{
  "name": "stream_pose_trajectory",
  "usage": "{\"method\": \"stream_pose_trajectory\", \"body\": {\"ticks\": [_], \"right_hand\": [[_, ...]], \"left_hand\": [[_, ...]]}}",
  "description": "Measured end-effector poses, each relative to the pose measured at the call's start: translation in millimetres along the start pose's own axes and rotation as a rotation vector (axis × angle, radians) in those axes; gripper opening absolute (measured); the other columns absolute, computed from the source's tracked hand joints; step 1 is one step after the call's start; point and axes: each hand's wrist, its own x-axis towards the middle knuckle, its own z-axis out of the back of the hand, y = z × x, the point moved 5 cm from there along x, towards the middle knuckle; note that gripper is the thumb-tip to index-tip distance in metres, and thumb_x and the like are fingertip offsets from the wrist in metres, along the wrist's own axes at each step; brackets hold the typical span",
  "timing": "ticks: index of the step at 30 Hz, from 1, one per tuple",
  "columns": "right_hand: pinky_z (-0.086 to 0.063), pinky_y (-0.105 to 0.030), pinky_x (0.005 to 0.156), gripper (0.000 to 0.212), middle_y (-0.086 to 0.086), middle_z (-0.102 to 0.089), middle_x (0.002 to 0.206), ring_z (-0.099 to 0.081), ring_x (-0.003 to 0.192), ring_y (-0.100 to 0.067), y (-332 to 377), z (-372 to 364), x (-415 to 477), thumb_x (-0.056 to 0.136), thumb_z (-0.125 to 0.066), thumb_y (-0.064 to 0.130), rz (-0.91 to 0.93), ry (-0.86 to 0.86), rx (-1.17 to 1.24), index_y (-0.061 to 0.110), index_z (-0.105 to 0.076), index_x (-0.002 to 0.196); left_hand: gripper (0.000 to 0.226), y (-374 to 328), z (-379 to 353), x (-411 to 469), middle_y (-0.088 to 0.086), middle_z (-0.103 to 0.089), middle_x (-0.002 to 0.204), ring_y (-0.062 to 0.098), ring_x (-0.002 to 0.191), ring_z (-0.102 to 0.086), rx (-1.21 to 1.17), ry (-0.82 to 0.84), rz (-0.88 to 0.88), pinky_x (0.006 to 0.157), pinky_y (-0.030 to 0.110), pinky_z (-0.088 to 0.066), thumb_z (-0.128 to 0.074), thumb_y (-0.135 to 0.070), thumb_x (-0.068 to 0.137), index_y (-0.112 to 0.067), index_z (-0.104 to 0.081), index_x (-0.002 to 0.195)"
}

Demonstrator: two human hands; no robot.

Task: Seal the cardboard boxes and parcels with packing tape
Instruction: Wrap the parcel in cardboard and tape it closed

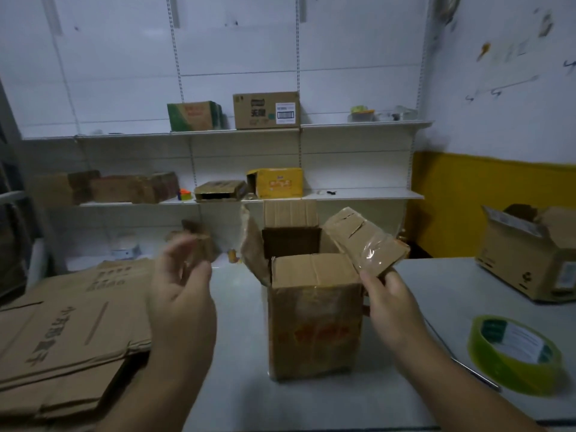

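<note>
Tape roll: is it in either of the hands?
No, the tape roll lies on the table, with nothing touching it.

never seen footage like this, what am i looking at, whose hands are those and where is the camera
No machine here: a person wears one camera on the head, looking down at their own hands. The right hand pinches an open flap of the upright cardboard box in the middle of the table. The left hand is raised beside it, blurred, fingers loose, holding nothing. Also on the table: flattened cartons at the left, a tape roll at the right, another open box beyond it.
</note>
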Motion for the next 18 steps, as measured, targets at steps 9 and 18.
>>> {"method": "stream_pose_trajectory", "body": {"ticks": [9, 18], "right_hand": [[-0.04, -0.03, 0.056, 0.045, -0.012, -0.05, 0.059, -0.051, 0.057, -0.022, 17.0, 8.8, 9.0, 0.1, -0.042, 0.031, 0.043, -0.051, -0.24, 0.005, -0.057, 0.066], [-0.034, -0.027, 0.054, 0.034, -0.001, -0.053, 0.069, -0.048, 0.063, -0.012, 10.2, 16.3, 21.4, 0.103, -0.035, 0.028, -0.032, -0.068, 0.001, 0.018, -0.055, 0.077]], "left_hand": [[0.07, -3.9, -118.8, 17.0, -0.001, -0.052, 0.129, 0.018, 0.115, -0.049, 1.314, 1.264, -0.219, 0.094, 0.029, -0.043, -0.069, -0.037, 0.082, -0.023, -0.035, 0.142], [0.054, -14.8, -93.3, 0.5, -0.025, -0.046, 0.106, 0.001, 0.098, -0.054, 0.602, 1.135, -0.289, 0.079, 0.016, -0.053, -0.073, -0.025, 0.079, -0.047, -0.035, 0.111]]}}
